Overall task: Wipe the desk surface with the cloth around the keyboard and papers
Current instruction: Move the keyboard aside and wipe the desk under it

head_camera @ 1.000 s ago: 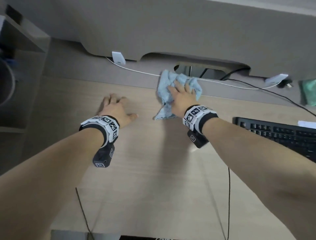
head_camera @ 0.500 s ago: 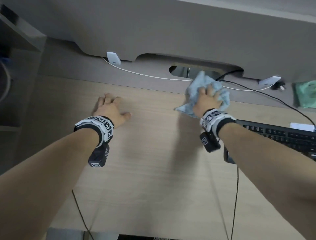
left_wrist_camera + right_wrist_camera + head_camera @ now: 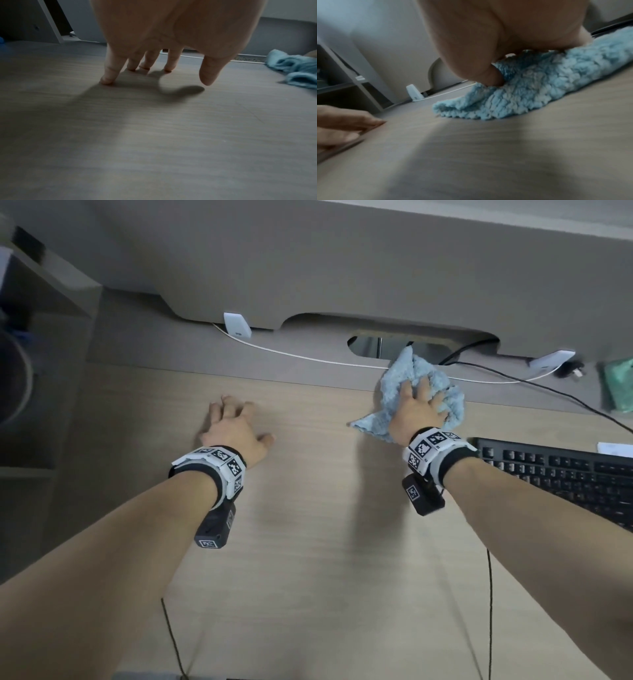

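A fluffy light-blue cloth [image 3: 387, 402] lies bunched near the desk's [image 3: 308, 542] back edge, just left of the black keyboard [image 3: 565, 474]. My right hand [image 3: 416, 402] lies on top of it, fingers spread, pressing it down. In the right wrist view the thumb [image 3: 493, 78] digs into a fold of the cloth [image 3: 530, 94]. My left hand [image 3: 233, 422] rests on the bare wood to the left, holding nothing, with its fingertips [image 3: 109, 75] touching the desk. A white paper's corner [image 3: 616, 448] shows behind the keyboard.
Behind the cloth are a cable opening [image 3: 383, 347], a white cable [image 3: 308, 357], black cables [image 3: 548, 385] and a white plug [image 3: 237, 325]. A green item [image 3: 618, 385] sits at the far right. A shelf unit [image 3: 51, 285] borders the left side.
My right hand has slid the cloth to the right along the back edge, up to the keyboard's left end. The left hand has stayed in place.
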